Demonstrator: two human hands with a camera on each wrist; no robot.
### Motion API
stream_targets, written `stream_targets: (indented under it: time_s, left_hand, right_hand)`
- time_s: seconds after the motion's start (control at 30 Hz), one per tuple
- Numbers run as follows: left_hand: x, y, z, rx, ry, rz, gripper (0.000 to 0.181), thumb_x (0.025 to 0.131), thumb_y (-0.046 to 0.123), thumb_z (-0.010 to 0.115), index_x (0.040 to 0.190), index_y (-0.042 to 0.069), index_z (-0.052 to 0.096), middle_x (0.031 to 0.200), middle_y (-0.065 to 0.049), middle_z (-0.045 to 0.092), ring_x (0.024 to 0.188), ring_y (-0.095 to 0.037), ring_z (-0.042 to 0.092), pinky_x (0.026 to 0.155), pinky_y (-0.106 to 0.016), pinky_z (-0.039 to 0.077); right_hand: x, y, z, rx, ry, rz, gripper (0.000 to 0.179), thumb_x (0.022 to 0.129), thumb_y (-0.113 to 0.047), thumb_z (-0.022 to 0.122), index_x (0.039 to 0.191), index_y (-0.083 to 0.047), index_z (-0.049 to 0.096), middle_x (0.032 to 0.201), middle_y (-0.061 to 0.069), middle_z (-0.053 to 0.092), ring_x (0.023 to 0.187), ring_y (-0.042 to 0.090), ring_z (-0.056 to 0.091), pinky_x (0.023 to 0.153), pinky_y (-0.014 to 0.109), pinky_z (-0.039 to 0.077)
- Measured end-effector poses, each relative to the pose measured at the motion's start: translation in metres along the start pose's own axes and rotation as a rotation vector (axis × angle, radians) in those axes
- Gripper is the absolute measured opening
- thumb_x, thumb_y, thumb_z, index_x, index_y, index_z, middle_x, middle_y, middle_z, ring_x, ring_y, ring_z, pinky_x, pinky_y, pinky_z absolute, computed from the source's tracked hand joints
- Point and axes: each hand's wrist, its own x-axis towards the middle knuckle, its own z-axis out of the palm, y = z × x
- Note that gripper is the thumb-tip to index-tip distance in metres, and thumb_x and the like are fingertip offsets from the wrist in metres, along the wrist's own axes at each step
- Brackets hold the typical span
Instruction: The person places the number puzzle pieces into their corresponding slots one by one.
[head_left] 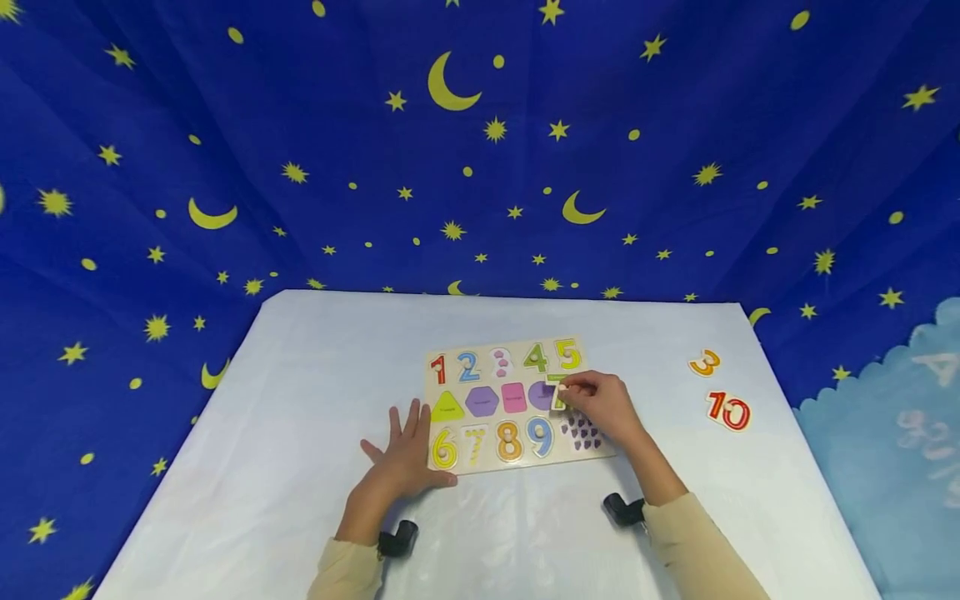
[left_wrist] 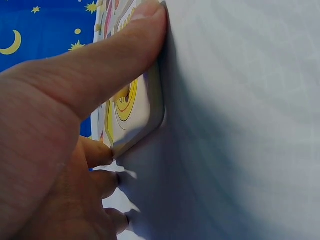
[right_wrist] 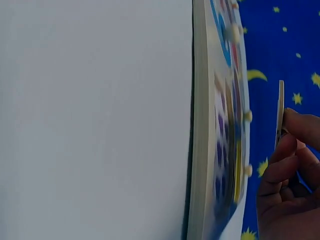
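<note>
A wooden puzzle board (head_left: 517, 462) with numbers and coloured shapes lies on the white table (head_left: 300, 400). My left hand (head_left: 408, 454) lies flat at the board's left front corner, fingers spread, thumb pressing its front edge (left_wrist: 145, 30). My right hand (head_left: 600, 404) pinches a flat green-edged piece (head_left: 558, 392) above the right end of the board's middle row. In the right wrist view the piece (right_wrist: 280, 112) hangs clear of the board (right_wrist: 205, 125), held by the fingertips (right_wrist: 295, 125).
An orange 3 (head_left: 705, 363) and a red 10 (head_left: 729, 410) lie loose on the table to the right of the board. A blue star-and-moon cloth (head_left: 480, 150) hangs behind. A pale blue cloud-edged panel (head_left: 900, 417) stands at the far right.
</note>
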Motion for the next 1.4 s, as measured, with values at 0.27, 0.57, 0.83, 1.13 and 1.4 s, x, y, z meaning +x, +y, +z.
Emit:
stream_targets:
  time_s: [0.27, 0.57, 0.83, 1.13, 1.4]
  left_hand:
    - [-0.001, -0.003, 0.001, -0.01, 0.01, 0.024, 0.124, 0.066, 0.05, 0.084, 0.154, 0.006, 0.009, 0.16, -0.014, -0.001, 0.141, -0.043, -0.012, 0.086, -0.083, -0.008]
    - [-0.001, -0.005, 0.0, 0.014, -0.005, 0.003, 0.124, 0.066, 0.051, 0.083, 0.155, 0.007, 0.008, 0.16, -0.012, -0.004, 0.141, -0.041, -0.014, 0.088, -0.082, -0.008]
    - [-0.001, -0.005, 0.001, 0.014, 0.005, 0.005, 0.124, 0.065, 0.052, 0.083, 0.155, 0.007, 0.009, 0.16, -0.012, -0.003, 0.141, -0.041, -0.014, 0.088, -0.082, -0.007]
    - [-0.002, -0.005, 0.003, 0.024, -0.002, -0.004, 0.123, 0.066, 0.051, 0.083, 0.155, 0.007, 0.01, 0.16, -0.013, -0.002, 0.141, -0.041, -0.013, 0.088, -0.082, -0.007]
    - [-0.003, -0.002, -0.001, 0.022, -0.002, 0.001, 0.121, 0.067, 0.05, 0.082, 0.154, 0.006, 0.011, 0.16, -0.014, 0.0, 0.142, -0.042, -0.01, 0.088, -0.082, -0.006]
  right_hand:
    - [0.001, -0.014, 0.014, 0.009, 0.004, -0.023, 0.022, 0.083, -0.023, 0.077, 0.101, -0.01, 0.073, 0.08, 0.0, 0.064, 0.071, 0.018, 0.056, 0.065, 0.031, 0.048]
    - [-0.001, -0.025, 0.031, 0.041, -0.069, -0.045, 0.02, 0.081, -0.022, 0.078, 0.098, -0.013, 0.073, 0.077, -0.002, 0.063, 0.07, 0.016, 0.056, 0.065, 0.03, 0.048]
    - [-0.009, -0.032, 0.05, 0.083, -0.132, -0.085, 0.014, 0.079, -0.02, 0.08, 0.091, -0.017, 0.074, 0.076, -0.004, 0.061, 0.068, 0.015, 0.056, 0.062, 0.028, 0.047]
    - [-0.014, -0.035, 0.066, 0.112, -0.161, -0.131, 0.012, 0.08, -0.018, 0.079, 0.091, -0.016, 0.074, 0.079, -0.003, 0.06, 0.067, 0.014, 0.056, 0.06, 0.027, 0.049]
    - [-0.013, -0.036, 0.073, 0.132, -0.138, -0.167, 0.011, 0.079, -0.017, 0.08, 0.089, -0.016, 0.075, 0.075, -0.004, 0.061, 0.065, 0.014, 0.057, 0.059, 0.027, 0.049]
